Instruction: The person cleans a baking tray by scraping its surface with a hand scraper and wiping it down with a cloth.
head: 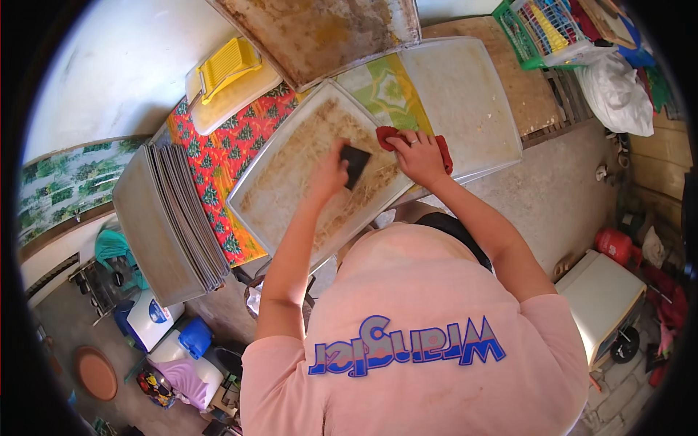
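A metal baking tray (305, 158) with brown baked-on stains and scratches lies at an angle before me. My left hand (330, 171) grips a dark, flat rectangular piece (356, 165), either a pad or a scraper, over the tray's stained middle. At the tray's right rim, my right hand (421, 158) presses on a bunched red cloth (386, 138), which shows on both sides of the fingers. To the right of that hand is a cleaner, pale tray (469, 103), with further tray edges visible beneath it.
Several trays stand on edge in a stack (163, 218) at the left. A heavily stained tray (332, 38) rises at the back. Behind the left rim, a yellow slatted plastic rack (229, 65) rests on a pale board (234, 101). Patterned cloth (218, 180) covers the table.
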`<act>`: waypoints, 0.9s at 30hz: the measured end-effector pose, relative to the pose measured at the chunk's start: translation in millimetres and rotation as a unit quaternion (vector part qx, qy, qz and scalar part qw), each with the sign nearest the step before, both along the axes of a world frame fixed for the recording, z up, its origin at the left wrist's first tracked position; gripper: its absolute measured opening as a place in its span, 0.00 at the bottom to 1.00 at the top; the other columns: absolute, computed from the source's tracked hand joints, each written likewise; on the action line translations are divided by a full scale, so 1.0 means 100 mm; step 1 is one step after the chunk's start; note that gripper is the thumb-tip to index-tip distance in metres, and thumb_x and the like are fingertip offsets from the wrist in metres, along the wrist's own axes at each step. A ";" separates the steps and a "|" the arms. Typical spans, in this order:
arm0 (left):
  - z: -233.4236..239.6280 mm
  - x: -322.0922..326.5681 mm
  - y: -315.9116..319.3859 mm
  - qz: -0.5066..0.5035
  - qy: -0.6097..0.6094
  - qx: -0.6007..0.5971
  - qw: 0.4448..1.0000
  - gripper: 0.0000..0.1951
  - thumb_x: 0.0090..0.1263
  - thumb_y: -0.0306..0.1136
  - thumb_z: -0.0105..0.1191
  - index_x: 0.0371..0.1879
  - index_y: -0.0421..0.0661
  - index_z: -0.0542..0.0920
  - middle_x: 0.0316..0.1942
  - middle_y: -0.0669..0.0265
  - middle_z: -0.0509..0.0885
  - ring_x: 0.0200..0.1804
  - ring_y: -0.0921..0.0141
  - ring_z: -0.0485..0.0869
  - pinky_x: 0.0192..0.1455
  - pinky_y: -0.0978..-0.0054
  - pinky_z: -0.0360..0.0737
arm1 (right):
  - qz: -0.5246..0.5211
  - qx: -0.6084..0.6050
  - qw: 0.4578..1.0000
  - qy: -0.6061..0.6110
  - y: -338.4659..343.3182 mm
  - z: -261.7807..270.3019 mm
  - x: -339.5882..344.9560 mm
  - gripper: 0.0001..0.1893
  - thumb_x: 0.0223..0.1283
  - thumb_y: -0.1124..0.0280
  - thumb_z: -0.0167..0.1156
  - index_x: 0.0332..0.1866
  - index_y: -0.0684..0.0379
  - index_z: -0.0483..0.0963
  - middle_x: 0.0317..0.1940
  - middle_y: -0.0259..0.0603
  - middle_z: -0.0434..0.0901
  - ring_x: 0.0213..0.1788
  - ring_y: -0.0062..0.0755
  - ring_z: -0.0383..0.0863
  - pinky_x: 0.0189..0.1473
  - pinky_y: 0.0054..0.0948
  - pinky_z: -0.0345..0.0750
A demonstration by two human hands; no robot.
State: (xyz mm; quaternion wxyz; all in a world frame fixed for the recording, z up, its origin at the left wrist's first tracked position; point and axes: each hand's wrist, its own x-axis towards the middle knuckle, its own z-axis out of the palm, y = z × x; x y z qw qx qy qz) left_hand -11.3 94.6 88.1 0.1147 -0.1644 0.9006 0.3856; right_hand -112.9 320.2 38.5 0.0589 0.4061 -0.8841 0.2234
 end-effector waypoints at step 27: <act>0.01 -0.36 -0.37 0.020 0.058 -0.044 0.997 0.20 0.64 0.22 0.54 0.55 0.52 0.72 0.39 0.44 0.84 0.47 0.44 0.81 0.48 0.49 0.76 | 0.011 -0.001 1.000 -0.006 -0.01 0.02 0.00 0.15 0.58 0.69 0.59 0.51 0.45 0.78 0.49 0.34 0.78 0.46 0.41 0.77 0.45 0.42 0.72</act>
